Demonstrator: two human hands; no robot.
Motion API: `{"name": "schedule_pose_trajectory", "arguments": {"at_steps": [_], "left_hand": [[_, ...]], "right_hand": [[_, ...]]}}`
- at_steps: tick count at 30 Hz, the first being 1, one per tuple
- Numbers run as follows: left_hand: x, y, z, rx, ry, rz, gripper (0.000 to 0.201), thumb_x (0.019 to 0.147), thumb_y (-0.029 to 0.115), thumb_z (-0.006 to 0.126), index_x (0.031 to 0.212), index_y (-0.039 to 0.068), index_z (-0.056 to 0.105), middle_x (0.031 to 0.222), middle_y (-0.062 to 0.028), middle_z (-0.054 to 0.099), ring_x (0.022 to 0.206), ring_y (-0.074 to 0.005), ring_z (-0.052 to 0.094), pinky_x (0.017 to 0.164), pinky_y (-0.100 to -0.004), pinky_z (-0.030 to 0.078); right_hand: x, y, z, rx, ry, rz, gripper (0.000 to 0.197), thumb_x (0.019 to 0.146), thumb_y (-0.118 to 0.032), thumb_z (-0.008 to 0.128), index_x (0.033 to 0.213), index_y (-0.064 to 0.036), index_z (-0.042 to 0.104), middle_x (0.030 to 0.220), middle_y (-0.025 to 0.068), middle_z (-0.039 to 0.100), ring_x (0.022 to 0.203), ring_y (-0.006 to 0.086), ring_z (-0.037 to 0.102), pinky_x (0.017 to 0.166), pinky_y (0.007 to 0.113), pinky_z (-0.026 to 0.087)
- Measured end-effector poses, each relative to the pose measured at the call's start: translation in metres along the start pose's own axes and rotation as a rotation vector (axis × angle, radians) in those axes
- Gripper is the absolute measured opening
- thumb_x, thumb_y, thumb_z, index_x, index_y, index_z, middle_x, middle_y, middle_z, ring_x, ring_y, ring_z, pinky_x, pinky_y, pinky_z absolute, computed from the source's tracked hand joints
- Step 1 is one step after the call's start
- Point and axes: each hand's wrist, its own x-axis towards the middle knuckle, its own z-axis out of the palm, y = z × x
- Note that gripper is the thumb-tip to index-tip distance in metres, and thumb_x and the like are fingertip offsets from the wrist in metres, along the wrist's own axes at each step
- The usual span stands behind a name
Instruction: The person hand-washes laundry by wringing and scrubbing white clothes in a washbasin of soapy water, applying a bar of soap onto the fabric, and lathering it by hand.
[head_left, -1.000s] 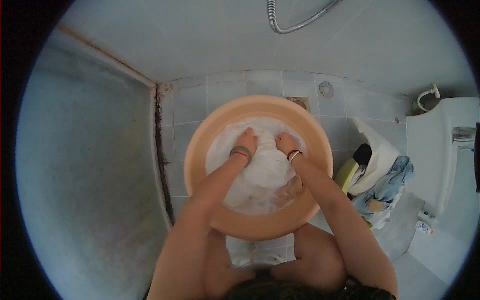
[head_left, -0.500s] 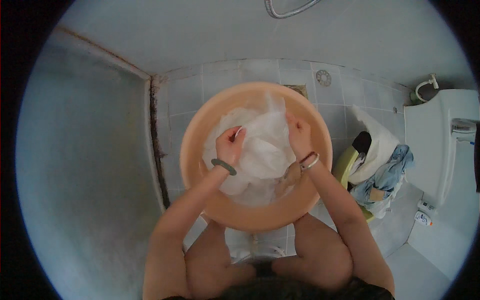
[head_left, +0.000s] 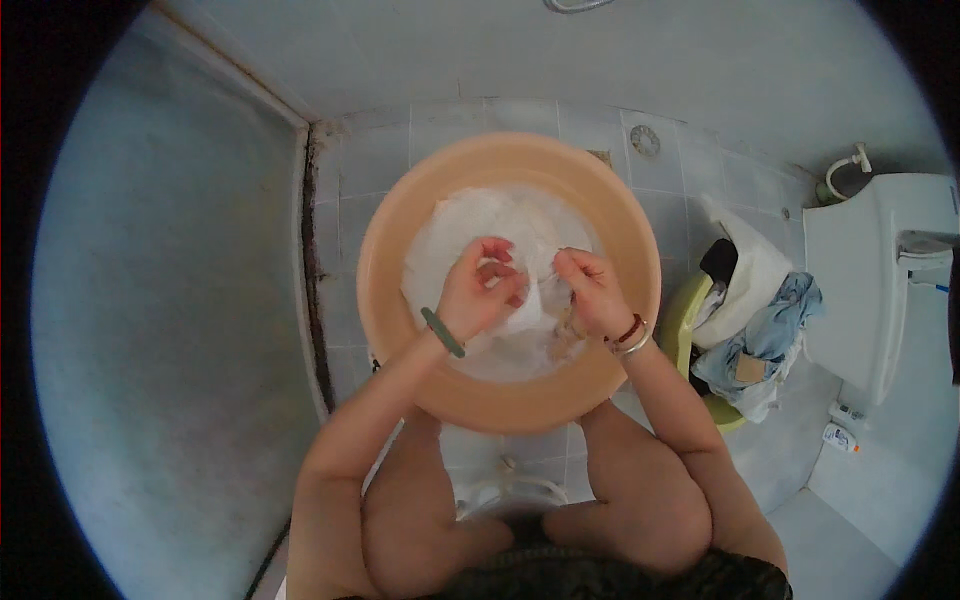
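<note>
1. Shifted inward since a moment ago, with left hand (head_left: 485,287) and right hand (head_left: 592,293) brought closer together above the white cloth (head_left: 522,318), no longer wide apart with a raised part of it between them.
2. Pinching at right, thumb against fingers, apparently on a thin edge of the cloth; curled loosely at left, fingers apart, too unclear to tell of any hold.
3. Seemingly a change of grip, from stretching to closer handling of one part.
4. Spread below and around both hands, inside the peach basin (head_left: 510,408), with a brownish patch (head_left: 567,342) just below right hand.
5. Outward past right hand to a green tub (head_left: 677,325) piled with jeans (head_left: 762,325), then farther right to a bottle (head_left: 840,438).
</note>
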Motion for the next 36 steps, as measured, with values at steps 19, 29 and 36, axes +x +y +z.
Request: {"name": "schedule_pose_trajectory", "arguments": {"at_steps": [19,29,36], "left_hand": [[0.013,0.022,0.003,0.169,0.029,0.422,0.021,0.085,0.003,0.05,0.106,0.002,0.045,0.093,-0.0016,0.052,0.086,-0.0078,0.048,0.076,-0.0231,0.041],[-0.006,0.057,-0.006,-0.225,-0.068,0.164,0.022,0.089,0.01,0.051,0.108,0.0,0.053,0.103,-0.0037,0.059,0.096,-0.0108,0.055,0.083,-0.0247,0.044],[0.017,0.044,0.001,-0.087,-0.05,0.212,0.023,0.091,0.011,0.051,0.111,-0.001,0.054,0.1,-0.0043,0.06,0.093,-0.0105,0.056,0.083,-0.0256,0.045]], "right_hand": [[-0.036,-0.007,0.027,-0.306,-0.051,-0.266,0.029,0.073,-0.007,0.072,0.098,-0.0032,0.056,0.09,0.0027,0.056,0.086,0.0113,0.053,0.071,0.025,0.045],[-0.016,-0.053,-0.015,0.051,-0.064,-0.063,0.03,0.073,-0.002,0.071,0.097,-0.0052,0.055,0.071,-0.0025,0.052,0.066,0.0051,0.048,0.061,0.021,0.042],[0.013,-0.008,-0.033,-0.076,-0.18,-0.144,0.015,0.078,-0.011,0.069,0.089,-0.0038,0.062,0.071,-0.0038,0.054,0.067,0.0039,0.048,0.059,0.02,0.039]]}}
